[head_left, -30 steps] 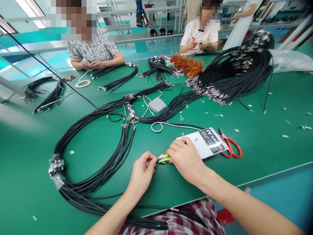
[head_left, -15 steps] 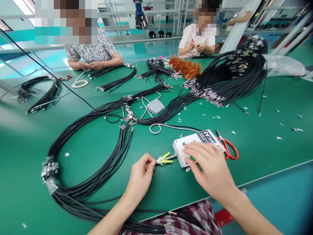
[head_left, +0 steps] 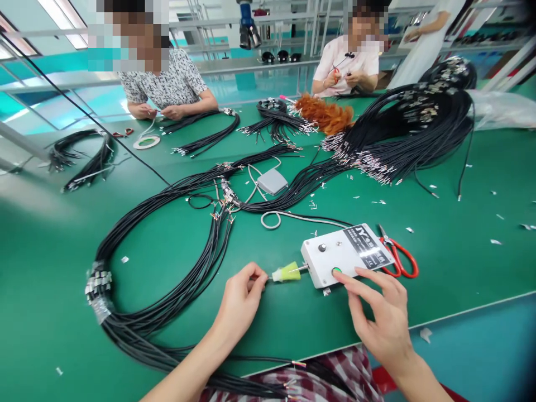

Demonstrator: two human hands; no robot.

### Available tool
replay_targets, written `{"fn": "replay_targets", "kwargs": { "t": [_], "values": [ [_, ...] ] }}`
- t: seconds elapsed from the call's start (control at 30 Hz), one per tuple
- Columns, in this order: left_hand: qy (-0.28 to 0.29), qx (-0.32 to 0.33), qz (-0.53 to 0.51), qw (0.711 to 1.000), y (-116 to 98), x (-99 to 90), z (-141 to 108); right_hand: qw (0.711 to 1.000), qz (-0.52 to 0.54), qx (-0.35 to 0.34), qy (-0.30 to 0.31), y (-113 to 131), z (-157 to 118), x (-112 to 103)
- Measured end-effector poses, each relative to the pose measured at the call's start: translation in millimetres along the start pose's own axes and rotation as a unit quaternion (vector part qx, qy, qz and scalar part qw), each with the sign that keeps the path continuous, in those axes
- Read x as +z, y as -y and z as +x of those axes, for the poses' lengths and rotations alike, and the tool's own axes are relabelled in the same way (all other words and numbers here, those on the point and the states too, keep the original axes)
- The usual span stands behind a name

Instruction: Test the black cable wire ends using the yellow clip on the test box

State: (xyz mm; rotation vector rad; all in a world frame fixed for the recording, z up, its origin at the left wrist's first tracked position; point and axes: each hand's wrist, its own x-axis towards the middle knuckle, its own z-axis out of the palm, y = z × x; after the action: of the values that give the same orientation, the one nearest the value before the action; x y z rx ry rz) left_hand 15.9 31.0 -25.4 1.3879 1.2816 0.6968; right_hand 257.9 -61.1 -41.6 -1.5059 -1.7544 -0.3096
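Observation:
My left hand (head_left: pixel 245 296) is closed in a pinch on the end of a black cable, most of which is hidden behind the fingers and wrist. Just right of the fingertips is a yellow clip (head_left: pixel 290 272), blurred, on the metal shaft of a white box (head_left: pixel 318 259) with a black label, a knob and a green button (head_left: pixel 336 272). With fingers apart, my right hand (head_left: pixel 379 307) holds nothing; one fingertip touches the green button's edge and another finger is at the box's front edge.
Red-handled scissors (head_left: pixel 404 259) lie right of the box. A looped bundle of black cables (head_left: pixel 121 223) covers the left side. Farther back are a grey box (head_left: pixel 272 181), a large cable heap (head_left: pixel 419 128) and orange fluffy strands (head_left: pixel 322 111). Two people sit opposite; another stands behind.
My right hand has moved down from above the white box to its button. The yellow clip, sharp and splayed before, is now smeared as if spinning. My left hand keeps its pinch.

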Motion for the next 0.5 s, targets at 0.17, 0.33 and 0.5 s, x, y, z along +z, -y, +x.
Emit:
{"fn": "replay_targets", "kwargs": {
  "t": [0.17, 0.33, 0.5],
  "values": [
    [-0.016, -0.01, -0.042, 0.999, -1, -11.2, -2, 0.999, 0.033, -0.008, -0.01, 3, -3, -3],
    [-0.103, 0.026, -0.076, 0.991, -15, -59.9, 19, 0.99, 0.133, -0.055, 0.007, 22, -8, -9],
    [-0.269, 0.062, -0.084, 0.957, -23, -128.4, 64, 0.959, 0.183, -0.165, 0.139, 45, -21, 8]
  ]
}}
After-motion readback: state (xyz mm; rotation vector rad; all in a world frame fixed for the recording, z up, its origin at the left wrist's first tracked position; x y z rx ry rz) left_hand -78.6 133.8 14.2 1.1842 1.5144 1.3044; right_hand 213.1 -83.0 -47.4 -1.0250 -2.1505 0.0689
